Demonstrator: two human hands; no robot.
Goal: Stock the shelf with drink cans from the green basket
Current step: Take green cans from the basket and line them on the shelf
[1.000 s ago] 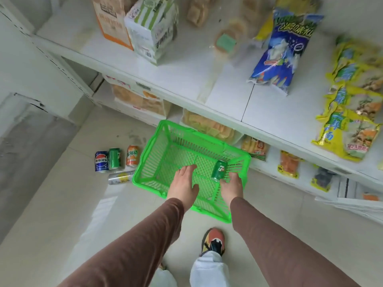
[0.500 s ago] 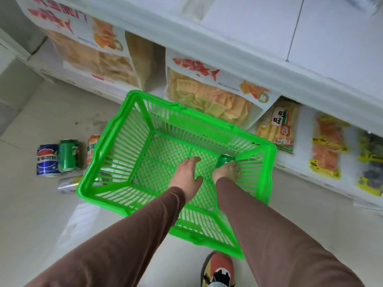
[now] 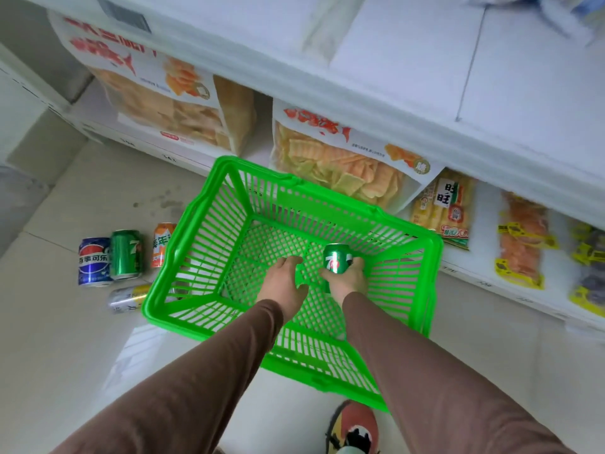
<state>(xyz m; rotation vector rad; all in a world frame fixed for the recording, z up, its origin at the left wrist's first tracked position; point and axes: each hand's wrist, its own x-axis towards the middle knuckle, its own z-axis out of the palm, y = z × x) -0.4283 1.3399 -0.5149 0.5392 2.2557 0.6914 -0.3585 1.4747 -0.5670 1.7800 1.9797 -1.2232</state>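
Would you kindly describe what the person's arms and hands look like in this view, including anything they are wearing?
Both arms are covered by long, plain brown sleeves, the left sleeve and the right sleeve, of smooth fabric with no visible markings, ending at the wrists. The left hand and right hand are bare: no gloves, rings, watch or bracelets show.

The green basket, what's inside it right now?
Inside the green basket is one green drink can, gripped by the right hand. The left hand reaches in beside it, holding nothing. Hands and sleeves cover part of the mesh floor.
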